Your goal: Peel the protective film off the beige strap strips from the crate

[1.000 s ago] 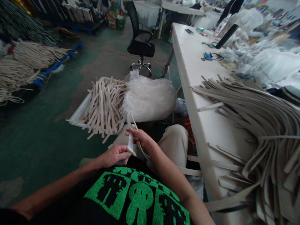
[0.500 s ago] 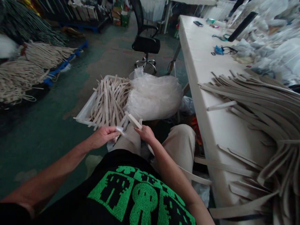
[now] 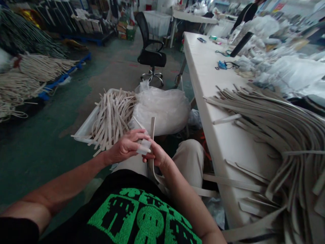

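Over my lap, my two hands meet. My left hand (image 3: 129, 145) pinches a small translucent whitish piece (image 3: 144, 147), perhaps plastic film or tape. My right hand (image 3: 157, 154) is closed around a beige strap (image 3: 152, 126), whose flat end sticks up above the fingers while its length bends down past the wrist toward the table. The whitish piece lies against the strap and my right fingertips. Beyond my hands sits a white tray (image 3: 85, 122) heaped with beige strips (image 3: 114, 115). Beside it rests a bulging clear plastic bag (image 3: 162, 108).
To my right stands a long white table (image 3: 200, 73) with a pile of beige straps (image 3: 269, 115), a phone (image 3: 201, 40) and plastic bags (image 3: 302, 73). A black office chair (image 3: 151, 57) is ahead. Strip bundles (image 3: 43, 67) lie on a blue pallet at left. A person (image 3: 245, 15) is far right.
My left hand has moved right and up against my right hand, bringing the whitish piece to the strap. The strap's end now points upward. The view has tilted up slightly.
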Demonstrator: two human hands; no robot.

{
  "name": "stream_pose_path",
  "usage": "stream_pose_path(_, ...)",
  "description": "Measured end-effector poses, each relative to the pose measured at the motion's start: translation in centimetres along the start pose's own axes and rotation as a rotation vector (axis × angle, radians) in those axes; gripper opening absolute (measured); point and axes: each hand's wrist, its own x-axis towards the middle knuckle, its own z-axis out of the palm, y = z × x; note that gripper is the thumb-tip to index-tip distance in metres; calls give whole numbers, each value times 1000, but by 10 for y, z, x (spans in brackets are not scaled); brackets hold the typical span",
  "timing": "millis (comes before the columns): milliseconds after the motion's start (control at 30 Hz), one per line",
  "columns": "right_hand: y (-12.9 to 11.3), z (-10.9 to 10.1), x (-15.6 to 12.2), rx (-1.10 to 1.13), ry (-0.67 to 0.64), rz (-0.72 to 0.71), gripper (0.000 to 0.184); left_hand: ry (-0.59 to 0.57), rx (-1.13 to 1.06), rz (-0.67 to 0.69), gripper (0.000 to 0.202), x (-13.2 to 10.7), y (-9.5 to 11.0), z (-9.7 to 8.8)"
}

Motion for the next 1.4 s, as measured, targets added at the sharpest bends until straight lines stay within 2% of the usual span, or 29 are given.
stream_pose_path(100,7,-1,2,-11,-6,-50,27,-66,65,59,22,-2,5,11)
stream_pose_path(200,10,0,0,-103,-28,-94,34,-131,175,76,24,-5,9,11)
stream_pose_path(233,9,0,0,-168,9,-106,35,-139,207,82,25,-6,10,9)
stream_pose_path(300,7,0,-1,-297,166,-114,31,-111,249,95,27,-9,7,4)
stream_pose_path(367,4,0,-1,-341,284,-84,31,-73,276,90,28,-11,0,-1)
stream_pose_path(433,-1,-1,-2,-293,238,-25,39,-48,285,75,27,-14,-8,-5)
stream_pose_path(533,-4,-1,-3,-191,63,44,51,-57,269,55,23,-17,-15,-7)
stream_pose_path(700,3,4,-2,-108,-43,104,46,-167,225,-23,17,-16,-8,-6)
stream_pose_path(767,7,5,0,-123,-23,103,41,-173,181,-54,18,-17,-6,-6)
stream_pose_path(867,10,8,3,-161,99,63,34,-186,140,-95,18,-23,-9,-4)
stream_pose_path(933,12,9,5,-174,172,14,36,-178,139,-68,19,-29,-14,1)
stream_pose_path(1033,9,10,6,-184,195,-79,40,-161,144,19,24,-30,-14,8)
stream_pose_path(1100,4,8,4,-178,229,-161,38,-142,111,7,28,-23,-1,5)
stream_pose_path(1200,-8,3,-1,-164,351,-233,34,-120,-84,-112,35,-7,41,-14)
stream_pose_path(1267,-16,0,-4,-161,409,-237,32,-224,-270,-168,38,-3,79,-30)
stream_pose_path(1333,-23,-2,-7,-156,429,-240,32,-304,-409,-143,39,-6,114,-41)
stream_pose_path(1400,-26,-3,-8,-150,438,-243,32,-379,-437,-110,41,-13,137,-44)
